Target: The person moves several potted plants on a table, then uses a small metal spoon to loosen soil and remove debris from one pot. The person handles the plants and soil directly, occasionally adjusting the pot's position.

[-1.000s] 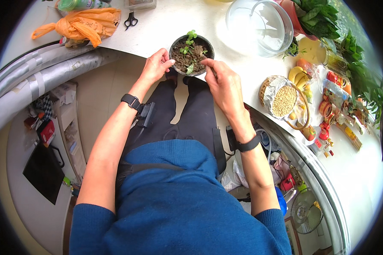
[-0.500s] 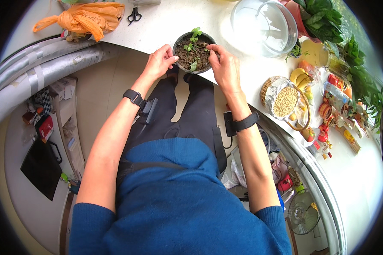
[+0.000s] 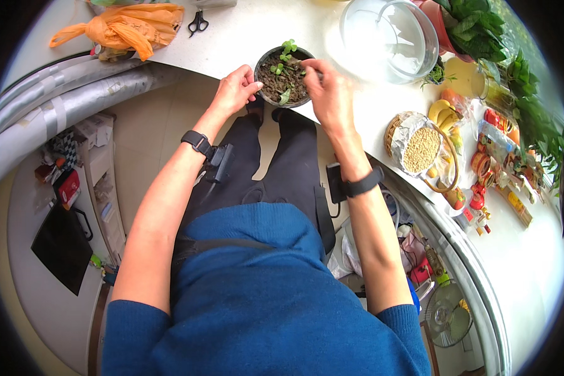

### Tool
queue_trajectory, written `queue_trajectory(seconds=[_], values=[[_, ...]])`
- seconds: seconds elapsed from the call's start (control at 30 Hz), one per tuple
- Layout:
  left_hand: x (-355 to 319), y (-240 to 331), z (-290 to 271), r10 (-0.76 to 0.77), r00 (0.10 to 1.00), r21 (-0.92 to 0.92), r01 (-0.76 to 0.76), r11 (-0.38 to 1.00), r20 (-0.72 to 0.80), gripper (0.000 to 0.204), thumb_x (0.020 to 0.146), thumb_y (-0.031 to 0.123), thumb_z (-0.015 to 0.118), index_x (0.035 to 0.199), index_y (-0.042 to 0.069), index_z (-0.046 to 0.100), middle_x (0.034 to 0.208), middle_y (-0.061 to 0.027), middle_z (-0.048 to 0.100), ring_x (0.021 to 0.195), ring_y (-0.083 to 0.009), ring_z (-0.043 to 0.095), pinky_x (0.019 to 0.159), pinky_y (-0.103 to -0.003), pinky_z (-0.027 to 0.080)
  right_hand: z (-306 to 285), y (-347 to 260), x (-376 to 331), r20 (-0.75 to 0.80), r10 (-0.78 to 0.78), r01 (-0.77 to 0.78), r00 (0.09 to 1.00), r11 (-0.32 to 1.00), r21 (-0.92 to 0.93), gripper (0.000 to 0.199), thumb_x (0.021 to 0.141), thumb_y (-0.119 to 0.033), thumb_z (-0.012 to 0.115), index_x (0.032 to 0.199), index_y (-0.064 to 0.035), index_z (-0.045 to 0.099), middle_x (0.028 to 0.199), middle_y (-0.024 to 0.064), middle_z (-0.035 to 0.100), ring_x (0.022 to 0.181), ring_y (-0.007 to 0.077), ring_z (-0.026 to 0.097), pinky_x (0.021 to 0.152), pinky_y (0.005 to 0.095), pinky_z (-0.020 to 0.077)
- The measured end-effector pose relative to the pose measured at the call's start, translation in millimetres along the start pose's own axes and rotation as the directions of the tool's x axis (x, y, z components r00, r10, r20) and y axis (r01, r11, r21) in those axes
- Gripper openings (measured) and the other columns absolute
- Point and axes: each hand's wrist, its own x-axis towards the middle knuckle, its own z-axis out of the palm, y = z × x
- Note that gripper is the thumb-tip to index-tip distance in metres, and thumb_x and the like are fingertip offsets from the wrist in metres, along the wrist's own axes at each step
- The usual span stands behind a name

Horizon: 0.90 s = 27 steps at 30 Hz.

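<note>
A dark round plant pot (image 3: 257, 94) stands at the counter's front edge, filled with brown soil (image 3: 288, 81). Small green seedlings (image 3: 286, 55) grow at its far side, and a single pale green leaf (image 3: 285, 96) lies near its front. My left hand (image 3: 235, 93) grips the pot's left rim, thumb at the edge and fingers curled. Over the right rim bends my right hand (image 3: 329, 94), its fingers drawn together above the soil. Whatever the right fingertips hold, if anything, is too small to tell.
Right of the pot stands a clear plastic basin (image 3: 395, 62), with potted plants (image 3: 473, 28) beyond. A basket of beans (image 3: 420, 149), bananas (image 3: 442, 113) and packets are nearer on the right. Black scissors (image 3: 198, 23) and an orange bag (image 3: 131, 28) lie on the left.
My right hand has shifted slightly, its fingers bending more over the pot's right side. My left hand and the pot stay in place.
</note>
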Motion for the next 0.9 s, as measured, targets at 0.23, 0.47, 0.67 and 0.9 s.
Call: queue_trajectory(seconds=[0.23,0.47,0.67,0.9], values=[[1.9,-0.6,0.1,0.016,1.000,-0.006,-0.016,1.000,-0.006,0.024,0.093,0.016,0.069,0.084,0.007,0.049,0.069,0.0000,0.060,0.062,-0.0077,0.062,0.052,-0.023,0.047,-5.2,4.2,3.1,0.001,0.063,-0.063,0.998,0.997,0.035,0.021,0.094,-0.014,0.058,0.106,-0.0008,0.070,0.066,0.0199,0.063,0.065,0.0303,0.067,0.064,0.0383,0.0507],[1.2,-1.1,0.7,0.018,1.000,-0.012,-0.018,1.000,0.005,0.024,0.093,0.015,0.069,0.084,0.007,0.048,0.068,0.0003,0.059,0.061,-0.0074,0.061,0.052,-0.023,0.047,-10.4,-2.6,-1.6,-0.021,0.175,-0.173,0.984,0.981,0.083,0.021,0.095,-0.014,0.059,0.108,-0.0016,0.071,0.061,0.0138,0.060,0.057,0.0143,0.058,0.058,0.0320,0.0466],[1.3,-3.1,0.7,0.006,1.000,-0.048,-0.005,0.999,0.019,0.024,0.093,0.015,0.068,0.084,0.007,0.048,0.069,0.0001,0.059,0.062,-0.0078,0.061,0.052,-0.023,0.047,-44.2,-12.5,-30.5,0.006,0.182,-0.181,0.983,0.980,0.086,0.020,0.096,-0.014,0.060,0.106,-0.0019,0.072,0.067,0.0084,0.065,0.060,0.0086,0.057,0.059,0.0273,0.0469],[2.3,-2.8,0.9,0.028,1.000,-0.040,-0.028,0.999,0.013,0.023,0.093,0.015,0.068,0.084,0.007,0.048,0.069,0.0000,0.059,0.062,-0.0080,0.061,0.052,-0.023,0.047,-30.9,-3.3,-31.2,0.153,0.176,-0.164,0.972,0.982,-0.091,0.021,0.090,-0.014,0.061,0.102,-0.0001,0.072,0.071,0.0200,0.067,0.065,0.0209,0.068,0.066,0.0327,0.0519]])
